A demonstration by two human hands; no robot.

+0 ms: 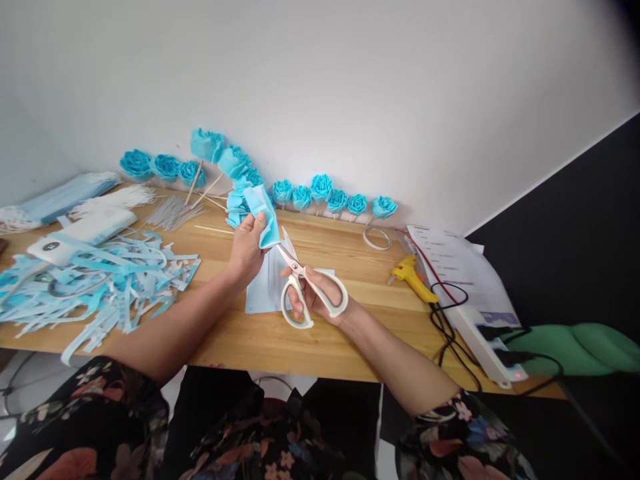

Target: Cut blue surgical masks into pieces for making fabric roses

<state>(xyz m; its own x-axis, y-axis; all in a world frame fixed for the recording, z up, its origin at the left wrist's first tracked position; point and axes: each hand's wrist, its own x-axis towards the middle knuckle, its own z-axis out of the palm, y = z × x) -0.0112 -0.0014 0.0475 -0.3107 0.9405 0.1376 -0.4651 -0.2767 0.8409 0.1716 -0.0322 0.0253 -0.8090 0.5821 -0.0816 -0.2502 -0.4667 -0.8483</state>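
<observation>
Between the thumb and fingers of my left hand (248, 245) is a folded piece of light blue fabric (262, 212), raised above the table. My right hand (315, 293) grips white-handled scissors (314, 285) through the loops. The scissor blades are parted, their tips pointing up and away beside the lower right edge of the fabric; whether they touch it I cannot tell. Below both hands a pale blue flat sheet (260, 293), like a face mask, lies on the wooden table (345, 340), partly hidden by the hands.
Blue fabric flowers (321, 188) on sticks line the wall. Cut blue strips (125, 280), a white device (83, 233) and a mask stack (70, 197) lie left. At right are a tape roll (377, 239), yellow glue gun (414, 276), papers (457, 273) and a corded power strip (483, 347).
</observation>
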